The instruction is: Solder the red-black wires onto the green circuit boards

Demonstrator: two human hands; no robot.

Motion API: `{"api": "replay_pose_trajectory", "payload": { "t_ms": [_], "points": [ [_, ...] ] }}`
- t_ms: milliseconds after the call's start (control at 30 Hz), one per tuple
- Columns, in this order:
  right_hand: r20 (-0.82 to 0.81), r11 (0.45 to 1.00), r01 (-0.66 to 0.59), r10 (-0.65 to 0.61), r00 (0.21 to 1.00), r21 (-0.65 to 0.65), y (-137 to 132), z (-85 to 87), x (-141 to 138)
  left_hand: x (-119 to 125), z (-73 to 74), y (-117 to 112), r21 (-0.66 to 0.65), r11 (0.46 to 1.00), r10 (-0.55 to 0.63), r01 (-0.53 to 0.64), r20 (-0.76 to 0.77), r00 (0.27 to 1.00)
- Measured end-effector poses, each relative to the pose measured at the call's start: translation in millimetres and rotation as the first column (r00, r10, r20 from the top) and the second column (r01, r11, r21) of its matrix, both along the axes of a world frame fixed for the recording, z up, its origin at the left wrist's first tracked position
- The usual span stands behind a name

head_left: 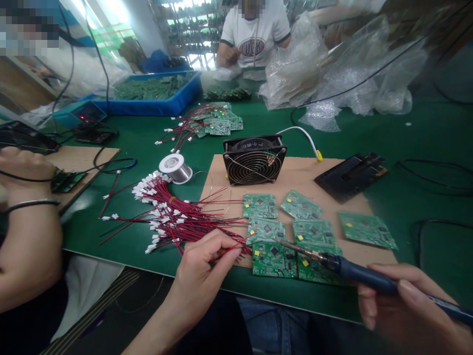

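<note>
My left hand pinches a thin red wire between thumb and forefinger, at the left edge of a green circuit board. In my right hand is a soldering iron with a dark blue handle. Its metal tip reaches left over the boards, close to the wire end; whether they touch I cannot tell. Several more circuit boards with yellow squares lie side by side on a brown board. Left of them spreads a bundle of red and black wires with white connectors.
A solder spool and a black fan stand behind the boards; a black holder lies right. Further back are wired boards, a blue tray and bubble wrap. A co-worker's arm is at left; another person sits opposite.
</note>
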State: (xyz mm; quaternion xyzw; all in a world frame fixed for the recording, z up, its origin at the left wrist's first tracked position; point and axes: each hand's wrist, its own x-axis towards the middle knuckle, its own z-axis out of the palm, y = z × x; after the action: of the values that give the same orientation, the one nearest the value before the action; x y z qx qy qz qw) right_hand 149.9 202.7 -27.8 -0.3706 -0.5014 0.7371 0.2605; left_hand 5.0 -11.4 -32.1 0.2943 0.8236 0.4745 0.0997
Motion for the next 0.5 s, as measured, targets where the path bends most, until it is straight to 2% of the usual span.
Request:
{"api": "replay_pose_trajectory", "payload": {
  "t_ms": [367, 500],
  "points": [
    [0.029, 1.0, 0.017, -0.017, 0.999, 0.003, -11.3, -4.2, 1.5, 2.9, -6.2, 0.5, -0.017, 1.0, 0.02, -0.019, 0.04, 0.999],
    [0.052, 1.0, 0.023, -0.024, 0.998, 0.012, -12.9, -2.8, 0.6, 4.8, -9.5, 1.5, 0.032, 0.997, 0.062, -0.067, 0.119, 0.991]
  ]
}}
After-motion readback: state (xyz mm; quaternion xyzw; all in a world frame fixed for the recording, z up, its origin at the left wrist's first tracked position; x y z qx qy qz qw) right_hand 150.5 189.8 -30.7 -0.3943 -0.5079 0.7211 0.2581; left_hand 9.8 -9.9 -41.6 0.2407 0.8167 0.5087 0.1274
